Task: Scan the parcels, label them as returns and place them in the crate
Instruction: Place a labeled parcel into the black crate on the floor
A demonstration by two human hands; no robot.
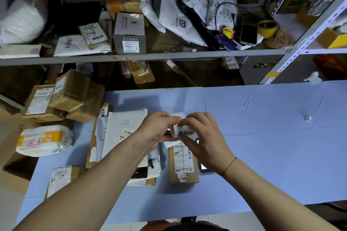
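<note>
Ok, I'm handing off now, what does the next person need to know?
Left hand grips the return-label roll; right hand pinches its free end, peeling a label.
Brown parcel lies on the blue table right below the hands, no return label visible on it yet.
Flat parcels lie to its left.
Left: stick the label, crate the parcel. No crate in view.

Both my forearms are bare, with no sleeves showing. My left hand (156,129) wears nothing. Just behind my right hand (203,139), a thin red string bracelet (229,166) circles the wrist. Neither hand has rings or gloves.
</note>
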